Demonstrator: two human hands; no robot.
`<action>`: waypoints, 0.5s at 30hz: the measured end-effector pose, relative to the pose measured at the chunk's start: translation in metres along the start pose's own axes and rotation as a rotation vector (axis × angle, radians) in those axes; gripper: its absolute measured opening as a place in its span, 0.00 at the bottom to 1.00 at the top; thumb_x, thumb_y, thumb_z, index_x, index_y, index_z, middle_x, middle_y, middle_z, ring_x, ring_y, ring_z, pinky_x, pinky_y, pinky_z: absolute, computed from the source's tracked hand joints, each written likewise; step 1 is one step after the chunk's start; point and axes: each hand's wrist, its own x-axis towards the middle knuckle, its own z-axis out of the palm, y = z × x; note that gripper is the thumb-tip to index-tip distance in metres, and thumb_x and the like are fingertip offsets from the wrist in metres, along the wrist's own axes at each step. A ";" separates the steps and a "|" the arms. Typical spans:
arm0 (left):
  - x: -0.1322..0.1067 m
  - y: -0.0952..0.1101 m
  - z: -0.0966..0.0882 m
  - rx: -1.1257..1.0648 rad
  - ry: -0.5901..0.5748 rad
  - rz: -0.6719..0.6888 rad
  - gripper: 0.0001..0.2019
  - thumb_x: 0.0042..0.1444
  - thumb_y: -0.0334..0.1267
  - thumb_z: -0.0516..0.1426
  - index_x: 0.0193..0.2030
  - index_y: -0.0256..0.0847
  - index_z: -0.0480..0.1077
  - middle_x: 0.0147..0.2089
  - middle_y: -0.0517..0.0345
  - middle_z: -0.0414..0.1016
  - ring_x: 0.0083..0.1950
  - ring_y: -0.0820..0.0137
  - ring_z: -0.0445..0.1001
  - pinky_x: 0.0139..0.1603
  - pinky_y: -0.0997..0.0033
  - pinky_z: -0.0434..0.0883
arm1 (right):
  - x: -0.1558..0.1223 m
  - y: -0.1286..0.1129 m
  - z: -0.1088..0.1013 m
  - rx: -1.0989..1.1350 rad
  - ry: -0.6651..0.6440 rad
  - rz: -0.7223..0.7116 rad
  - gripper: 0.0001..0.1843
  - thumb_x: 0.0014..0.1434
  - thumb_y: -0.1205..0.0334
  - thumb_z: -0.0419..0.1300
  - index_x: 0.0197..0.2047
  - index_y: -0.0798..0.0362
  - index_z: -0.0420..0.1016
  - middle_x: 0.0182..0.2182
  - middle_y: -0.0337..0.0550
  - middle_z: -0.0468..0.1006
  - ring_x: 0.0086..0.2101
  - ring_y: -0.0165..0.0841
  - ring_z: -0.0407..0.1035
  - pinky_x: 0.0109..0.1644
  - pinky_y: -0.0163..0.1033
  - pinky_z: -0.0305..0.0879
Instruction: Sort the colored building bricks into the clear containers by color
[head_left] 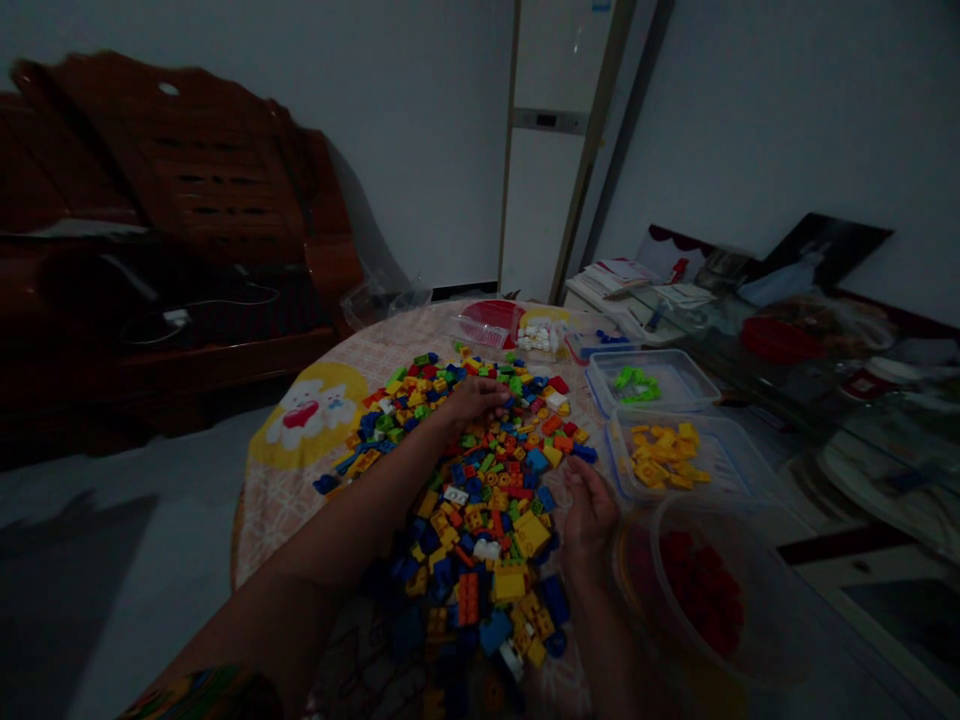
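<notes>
A large heap of mixed toy building bricks (480, 490) in blue, yellow, orange, green, red and white is spread over the round table. My left hand (474, 400) reaches across the far middle of the heap, its fingers bent together at the bricks. A dark blue brick (510, 403) shows at those fingertips; whether it is gripped is unclear in the dim light. At the heap's right edge, my right hand (590, 508) is half closed, thumb and fingers curled, and what it holds, if anything, is hidden. Just beyond its fingertips lies a blue brick (584, 454).
On the right stand clear tubs with green bricks (636, 384), yellow bricks (666, 456) and red bricks (699, 590). White bricks (541, 337) and blue bricks (611, 337) sit at the far edge. A cluttered glass-topped cabinet (697, 330) adjoins; a wooden bench (187, 200) stands left.
</notes>
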 end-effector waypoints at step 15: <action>-0.010 0.011 -0.012 -0.480 -0.030 -0.043 0.08 0.58 0.37 0.62 0.38 0.32 0.76 0.35 0.50 0.79 0.30 0.79 0.73 0.28 0.84 0.69 | 0.001 0.002 0.000 -0.019 0.001 -0.010 0.22 0.55 0.51 0.61 0.48 0.55 0.80 0.47 0.51 0.81 0.49 0.44 0.74 0.56 0.52 0.68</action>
